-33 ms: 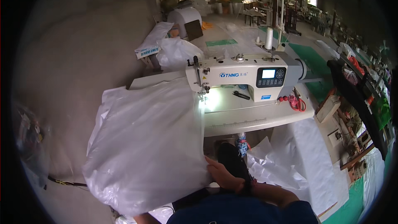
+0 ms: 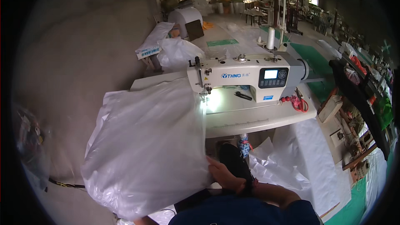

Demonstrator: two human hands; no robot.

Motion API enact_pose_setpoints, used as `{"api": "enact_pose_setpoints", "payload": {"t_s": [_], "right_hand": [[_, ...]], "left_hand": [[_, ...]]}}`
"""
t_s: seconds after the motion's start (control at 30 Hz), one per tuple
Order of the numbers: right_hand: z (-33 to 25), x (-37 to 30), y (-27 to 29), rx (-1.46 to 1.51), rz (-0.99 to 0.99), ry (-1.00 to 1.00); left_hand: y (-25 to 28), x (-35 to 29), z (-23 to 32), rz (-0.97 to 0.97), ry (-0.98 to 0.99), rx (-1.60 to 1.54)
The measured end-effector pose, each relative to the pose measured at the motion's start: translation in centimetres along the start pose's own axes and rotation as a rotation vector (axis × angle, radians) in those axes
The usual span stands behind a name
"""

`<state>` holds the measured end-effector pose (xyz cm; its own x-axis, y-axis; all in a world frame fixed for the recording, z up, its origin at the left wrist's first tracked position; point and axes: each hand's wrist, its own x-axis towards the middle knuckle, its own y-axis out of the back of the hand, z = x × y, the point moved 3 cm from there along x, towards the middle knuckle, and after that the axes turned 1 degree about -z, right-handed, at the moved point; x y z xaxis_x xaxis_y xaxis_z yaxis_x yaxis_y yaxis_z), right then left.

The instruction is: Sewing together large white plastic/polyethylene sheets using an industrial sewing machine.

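A large white plastic sheet (image 2: pixel 146 141) is draped over the left part of the sewing table and hangs down toward me. Its right edge runs up to the lit needle area of a white sewing machine (image 2: pixel 233 73). At the lower right edge of the sheet, my right hand (image 2: pixel 226 177) is closed on the plastic, its fingertips partly hidden by it. Only a little of my left hand or wrist (image 2: pixel 145 221) shows at the bottom of the picture. The sheet covers its fingers, so their hold cannot be seen.
On the sewing table (image 2: pixel 258 123) lie a small black tool (image 2: pixel 243 96) and red-handled scissors (image 2: pixel 299 105). A white thread cone (image 2: pixel 271 38) stands behind the machine. More white sheeting (image 2: pixel 304 158) is spread to my right. A bare wall (image 2: pixel 83 58) rises at the left.
The sheet's lower left edge has shifted slightly outward and down. My right hand stays at the sheet's right edge, almost unmoved.
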<state>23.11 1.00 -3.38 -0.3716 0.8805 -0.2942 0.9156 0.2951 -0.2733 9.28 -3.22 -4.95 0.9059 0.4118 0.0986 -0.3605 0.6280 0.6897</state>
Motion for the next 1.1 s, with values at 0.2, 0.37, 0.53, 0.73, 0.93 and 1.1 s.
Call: {"api": "enact_pose_setpoints", "payload": {"t_s": [0.2,0.37,0.53,0.73,0.93,1.1], "right_hand": [[1.2,3.4,1.8,0.163,0.11,0.183],[0.2,6.3,1.5,0.056,0.184,0.281],[-1.8,9.3,0.5,-0.067,0.299,0.182],[-3.9,12.9,1.7,-0.264,0.401,0.224],[-8.4,13.6,2.4,-0.467,0.347,0.227],[-9.7,14.4,3.3,-0.802,0.263,0.018]], "left_hand": [[0.8,-1.9,-2.0,0.056,0.061,-0.165],[0.8,-2.5,-3.3,0.103,0.089,-0.313],[0.0,-3.2,-4.2,0.151,0.135,-0.464],[0.1,-4.7,-5.2,0.217,0.205,-0.618],[-0.2,-5.8,-6.5,0.286,0.261,-0.778],[0.9,-5.1,-6.1,0.321,0.3,-0.908]]}}
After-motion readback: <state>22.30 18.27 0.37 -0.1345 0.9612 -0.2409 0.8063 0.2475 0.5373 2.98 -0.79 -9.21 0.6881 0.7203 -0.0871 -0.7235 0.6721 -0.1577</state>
